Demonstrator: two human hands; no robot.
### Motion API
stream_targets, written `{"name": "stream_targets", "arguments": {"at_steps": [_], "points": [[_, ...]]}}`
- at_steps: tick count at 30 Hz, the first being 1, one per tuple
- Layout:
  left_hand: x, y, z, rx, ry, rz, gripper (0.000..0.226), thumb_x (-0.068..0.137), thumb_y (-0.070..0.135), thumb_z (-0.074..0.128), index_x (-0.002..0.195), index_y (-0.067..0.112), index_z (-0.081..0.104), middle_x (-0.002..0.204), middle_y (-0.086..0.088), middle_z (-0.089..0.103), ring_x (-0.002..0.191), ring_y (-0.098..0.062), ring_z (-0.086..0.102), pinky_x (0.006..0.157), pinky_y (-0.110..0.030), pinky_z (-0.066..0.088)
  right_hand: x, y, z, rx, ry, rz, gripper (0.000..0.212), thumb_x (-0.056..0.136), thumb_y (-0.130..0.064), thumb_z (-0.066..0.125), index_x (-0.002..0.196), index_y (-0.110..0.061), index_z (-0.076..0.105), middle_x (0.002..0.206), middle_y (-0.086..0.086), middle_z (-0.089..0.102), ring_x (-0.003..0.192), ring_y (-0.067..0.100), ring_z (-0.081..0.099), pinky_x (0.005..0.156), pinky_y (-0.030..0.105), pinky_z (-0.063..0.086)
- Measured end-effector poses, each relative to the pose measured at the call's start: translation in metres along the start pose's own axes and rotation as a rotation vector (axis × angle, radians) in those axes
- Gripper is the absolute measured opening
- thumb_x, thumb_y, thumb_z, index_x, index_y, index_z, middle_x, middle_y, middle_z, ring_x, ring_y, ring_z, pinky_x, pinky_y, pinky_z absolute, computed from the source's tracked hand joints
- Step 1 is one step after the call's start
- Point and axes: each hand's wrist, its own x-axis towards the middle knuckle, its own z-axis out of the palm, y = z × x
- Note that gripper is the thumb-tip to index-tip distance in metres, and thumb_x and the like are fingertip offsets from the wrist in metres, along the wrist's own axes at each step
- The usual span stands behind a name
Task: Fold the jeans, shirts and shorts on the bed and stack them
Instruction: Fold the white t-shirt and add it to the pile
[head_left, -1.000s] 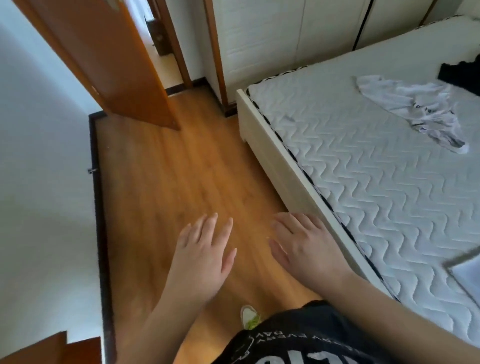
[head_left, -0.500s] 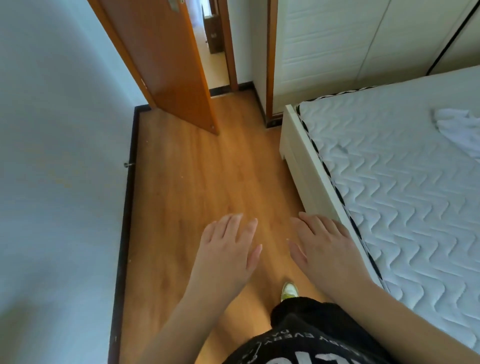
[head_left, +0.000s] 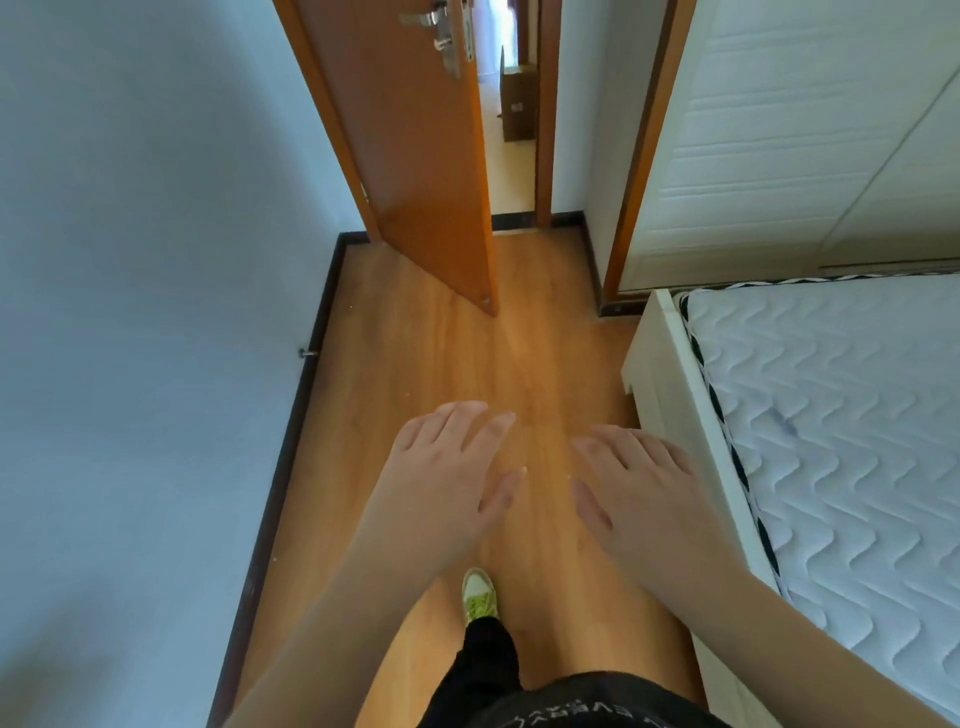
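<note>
Over the wooden floor (head_left: 426, 364), left hand (head_left: 441, 483) and right hand (head_left: 644, 493) hover palm-down, fingers loosely spread, holding nothing. Bed (head_left: 831, 415) lies to the right; no clothes in view, probably because the head faces the door (head_left: 410, 171).

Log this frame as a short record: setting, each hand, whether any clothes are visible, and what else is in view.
setting: bedroom, wood floor beside the bed
left hand: open, fingers straight, over the floor, no grip on anything
right hand: open, fingers relaxed, over the floor beside the bed edge
clothes to fold: none in view
door: open
wardrobe: behind the bed
feet: one shoe on the floor
</note>
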Motion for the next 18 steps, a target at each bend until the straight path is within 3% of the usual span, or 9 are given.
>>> {"name": "stream_targets", "arguments": {"at_steps": [6,11,18], "points": [[0.05,-0.086,0.017,0.093,0.061,0.043,0.055,0.095,0.059,0.04,0.135,0.023,0.055,0.138,-0.001,0.056,0.133,-0.02,0.047,0.111,-0.041,0.035,0.095,-0.033,0.017,0.039,-0.009,-0.105,0.037,0.096,-0.039,0.037,0.118,-0.023,0.062,0.122,-0.002,0.063,0.11,0.018,0.062,0.095,0.038,0.048],[0.103,-0.155,0.01,0.117,0.083,0.06,0.054,0.095,0.059,0.04,0.132,0.024,0.057,0.135,-0.002,0.058,0.13,-0.022,0.049,0.108,-0.045,0.039,0.158,-0.043,0.024,0.036,-0.073,-0.066,0.041,0.097,-0.041,0.032,0.12,-0.025,0.062,0.125,-0.004,0.062,0.113,0.016,0.06,0.098,0.037,0.047],[0.198,-0.164,0.02,0.042,0.076,0.158,0.051,0.097,0.055,0.035,0.134,0.024,0.052,0.131,-0.001,0.058,0.123,-0.02,0.054,0.099,-0.041,0.046,0.231,-0.006,0.035,-0.018,-0.068,0.018,0.041,0.097,-0.041,0.032,0.119,-0.023,0.062,0.123,-0.002,0.063,0.111,0.018,0.061,0.097,0.038,0.048]]}}
